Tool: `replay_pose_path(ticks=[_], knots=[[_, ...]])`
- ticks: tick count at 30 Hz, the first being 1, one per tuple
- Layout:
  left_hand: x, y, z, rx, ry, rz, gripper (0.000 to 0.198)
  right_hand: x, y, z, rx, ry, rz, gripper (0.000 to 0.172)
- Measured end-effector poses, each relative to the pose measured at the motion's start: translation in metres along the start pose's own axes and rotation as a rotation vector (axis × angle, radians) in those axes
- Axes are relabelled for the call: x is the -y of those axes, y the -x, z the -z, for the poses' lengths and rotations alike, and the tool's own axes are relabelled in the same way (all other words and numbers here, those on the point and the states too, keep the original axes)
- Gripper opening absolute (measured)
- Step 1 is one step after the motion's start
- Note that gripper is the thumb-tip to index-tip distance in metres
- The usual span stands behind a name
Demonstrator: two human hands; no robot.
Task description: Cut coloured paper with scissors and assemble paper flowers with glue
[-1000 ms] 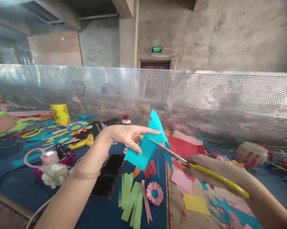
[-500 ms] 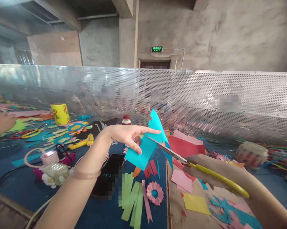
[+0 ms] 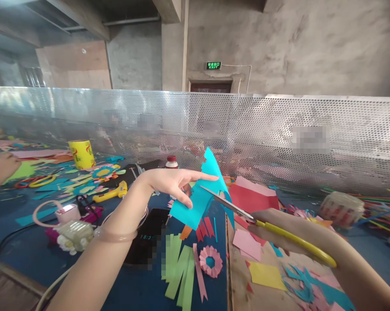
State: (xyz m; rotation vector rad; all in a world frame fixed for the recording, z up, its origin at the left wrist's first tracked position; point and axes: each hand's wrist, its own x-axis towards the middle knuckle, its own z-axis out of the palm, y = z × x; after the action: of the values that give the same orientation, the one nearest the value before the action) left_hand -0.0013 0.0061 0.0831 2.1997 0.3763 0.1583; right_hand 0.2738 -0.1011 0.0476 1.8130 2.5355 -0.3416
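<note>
My left hand holds up a folded teal paper above the blue table, pinched between thumb and fingers, the index finger stretched along its upper edge. The paper's top edge is cut into small notches. My right hand grips yellow-handled scissors; their steel blades reach left into the paper's right side. A clear bangle sits on my left wrist.
Coloured paper scraps, green strips and a pink paper rosette litter the blue table. A dark phone lies under my left arm. A yellow tape roll, a perforated metal screen and another person's hand at far left.
Almost nothing has moved; the scissors and teal paper stay in the same place, with the blades a touch closer together.
</note>
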Motion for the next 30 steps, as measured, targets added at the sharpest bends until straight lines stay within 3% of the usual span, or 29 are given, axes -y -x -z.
replay_pose_path(ticks=[7,14,19,25,30], knots=[[0.000,0.000,0.000,-0.002,-0.018,-0.007,0.088,-0.005,-0.002,-0.004,-0.036,-0.050,0.025,0.027],[0.000,0.001,0.001,0.007,-0.011,-0.007,0.087,0.008,0.001,0.003,0.042,-0.081,-0.107,0.025],[0.000,0.001,0.002,-0.006,-0.014,0.018,0.086,0.005,-0.001,0.002,0.073,-0.094,-0.112,0.023],[0.009,0.015,0.016,-0.289,-0.038,0.027,0.079,-0.018,-0.011,-0.008,-0.002,-0.070,0.064,0.026],[0.016,0.016,0.020,-0.472,0.031,-0.035,0.083,-0.022,-0.016,-0.012,-0.053,-0.270,0.003,0.027]])
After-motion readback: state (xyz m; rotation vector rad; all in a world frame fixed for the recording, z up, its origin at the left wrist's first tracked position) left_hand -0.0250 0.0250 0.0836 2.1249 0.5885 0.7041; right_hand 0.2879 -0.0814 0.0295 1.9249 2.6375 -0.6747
